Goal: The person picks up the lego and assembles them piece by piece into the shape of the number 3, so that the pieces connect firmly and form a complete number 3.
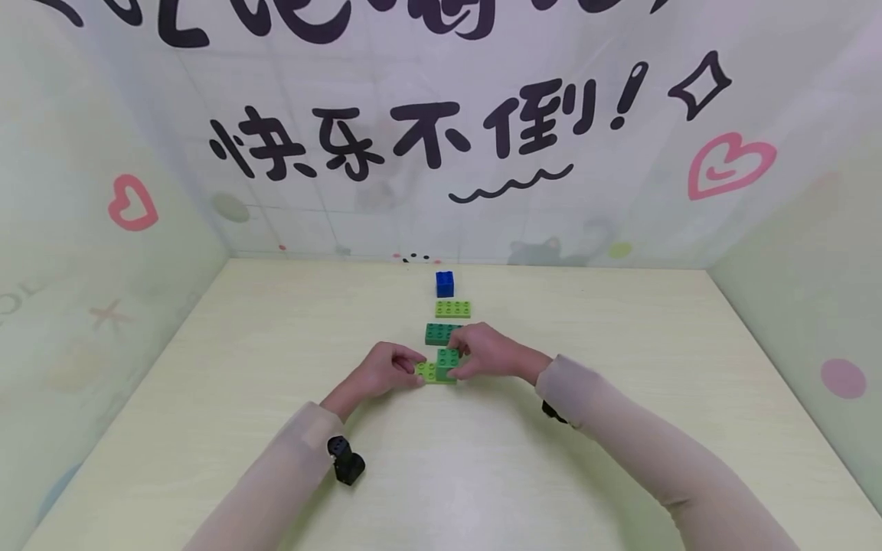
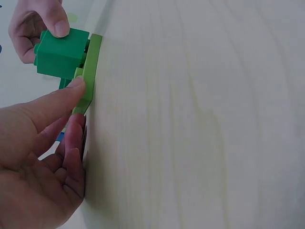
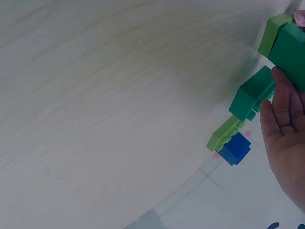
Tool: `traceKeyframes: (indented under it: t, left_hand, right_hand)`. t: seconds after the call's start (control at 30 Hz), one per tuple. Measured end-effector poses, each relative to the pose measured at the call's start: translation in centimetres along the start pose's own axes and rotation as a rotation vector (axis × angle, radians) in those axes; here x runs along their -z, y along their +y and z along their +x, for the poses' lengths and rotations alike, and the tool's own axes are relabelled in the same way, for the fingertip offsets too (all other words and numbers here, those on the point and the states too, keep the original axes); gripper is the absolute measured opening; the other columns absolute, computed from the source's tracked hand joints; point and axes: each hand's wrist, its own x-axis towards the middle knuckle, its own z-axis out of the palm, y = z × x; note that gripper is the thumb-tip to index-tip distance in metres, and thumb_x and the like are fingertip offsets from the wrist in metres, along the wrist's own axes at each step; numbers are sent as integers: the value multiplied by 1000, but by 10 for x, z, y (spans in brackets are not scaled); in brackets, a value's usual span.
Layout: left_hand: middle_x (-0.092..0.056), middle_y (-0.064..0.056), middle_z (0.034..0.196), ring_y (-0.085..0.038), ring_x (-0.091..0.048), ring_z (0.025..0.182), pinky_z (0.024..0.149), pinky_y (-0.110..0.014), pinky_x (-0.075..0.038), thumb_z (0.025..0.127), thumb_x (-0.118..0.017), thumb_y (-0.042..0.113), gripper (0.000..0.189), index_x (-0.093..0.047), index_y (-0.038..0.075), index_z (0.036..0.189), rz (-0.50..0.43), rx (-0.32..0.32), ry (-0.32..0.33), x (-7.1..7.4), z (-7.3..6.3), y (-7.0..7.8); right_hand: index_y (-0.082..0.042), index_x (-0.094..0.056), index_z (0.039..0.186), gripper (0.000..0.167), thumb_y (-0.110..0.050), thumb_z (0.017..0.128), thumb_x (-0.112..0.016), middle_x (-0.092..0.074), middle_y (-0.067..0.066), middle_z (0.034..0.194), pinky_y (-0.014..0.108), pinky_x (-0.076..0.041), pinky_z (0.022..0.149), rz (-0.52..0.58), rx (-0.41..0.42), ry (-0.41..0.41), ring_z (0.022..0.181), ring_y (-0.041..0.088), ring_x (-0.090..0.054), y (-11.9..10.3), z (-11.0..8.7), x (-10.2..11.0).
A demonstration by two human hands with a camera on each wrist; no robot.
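My left hand pinches the left end of a flat light green building brick on the table. Over that brick's right half sits a square green brick, gripped between the thumb and fingers of my right hand. In the left wrist view, a narrow gap with studs showing lies between the green brick and the flat light green one. Just behind them is a longer dark green brick, its right end partly covered by my right hand.
Farther back, another flat light green brick and a small blue brick stand in line on the pale wooden table. A printed curtain hangs at the table's back edge, with side walls left and right.
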Motion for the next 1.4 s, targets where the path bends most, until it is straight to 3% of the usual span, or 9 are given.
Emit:
traceKeyframes:
  t: [0.2, 0.37, 0.67, 0.8, 1.17, 1.4]
  left_hand:
    - [-60, -4, 78, -16, -51, 71, 65, -27, -43, 74, -76, 6, 30, -67, 0, 102, 15, -8, 2, 2, -1, -1]
    - [-60, -3, 77, -15, -52, 70, 65, -26, -43, 74, -76, 6, 31, -68, 1, 103, 25, -4, -1, 3, 0, -5]
    - [-62, -3, 75, -15, -54, 68, 63, -28, -44, 72, -76, 5, 31, -69, -1, 102, 17, -39, 28, 6, -1, -4]
    - [-61, -2, 75, -15, -53, 68, 63, -28, -44, 73, -76, 5, 31, -69, 0, 102, 21, -46, 33, 4, -2, -6]
    - [-61, -3, 74, -15, -53, 67, 63, -28, -44, 73, -77, 6, 31, -68, 0, 102, 27, -58, 17, 0, -1, -7]
    - [-61, -3, 73, -15, -52, 67, 62, -28, -43, 71, -77, 6, 31, -69, 1, 101, 35, -53, -3, 0, 2, -1]
  right_hand:
    - [-5, -62, 97, 29, -21, 76, -75, -59, -2, 80, 23, -44, 66, 3, 20, -29, 72, 11, -50, 1, 4, 0]
    - [-1, -66, 107, 36, -23, 79, -73, -61, -2, 85, 22, -44, 66, -62, 16, -36, 72, 10, -51, -3, 5, -3]
    - [-1, -65, 110, 40, -24, 79, -72, -62, -2, 78, 21, -40, 60, -98, -29, 18, 66, 9, -48, -10, 6, -8]
    - [-1, -64, 112, 43, -27, 79, -72, -64, -1, 84, 21, -41, 63, -149, -15, 38, 69, 9, -49, -9, 4, -12]
    - [-3, -60, 118, 49, -29, 80, -72, -61, -1, 95, 23, -43, 73, -132, -51, 32, 80, 12, -51, -2, -1, -16]
    - [-4, -63, 113, 47, -28, 76, -76, -63, -1, 96, 24, -45, 75, -8, -30, 45, 83, 12, -55, 0, -9, -9]
